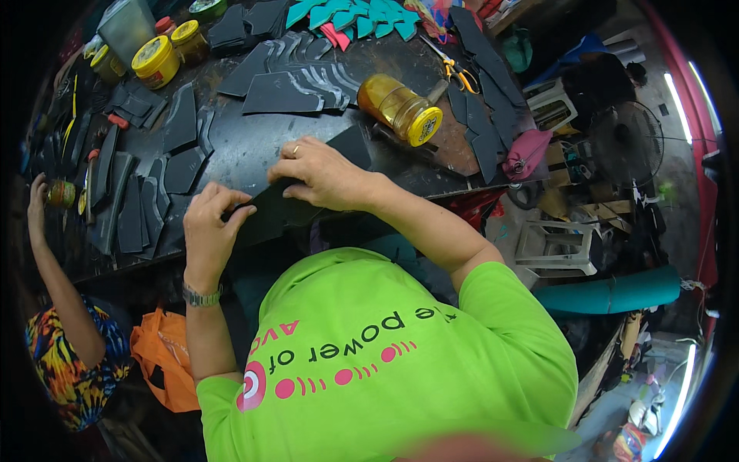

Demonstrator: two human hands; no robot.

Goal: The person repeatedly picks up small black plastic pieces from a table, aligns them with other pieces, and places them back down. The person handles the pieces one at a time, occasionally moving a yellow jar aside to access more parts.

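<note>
A dark, flat sheet piece, black and cut to shape, is held at the near edge of the table. My left hand pinches its left end between thumb and fingertips. My right hand grips its upper edge, with the fingers curled over it and the thumb below. Under and beyond my right hand, more black material shows; I cannot tell if it belongs to the same piece. Past that hand, a jar of amber liquid with a yellow lid lies tipped on its side.
Fanned black cut pieces with pale edges lie farther back, and others at left. Orange-handled scissors rest right of the jar. Yellow-lidded tubs stand far left. Another person's arm reaches the table's left end.
</note>
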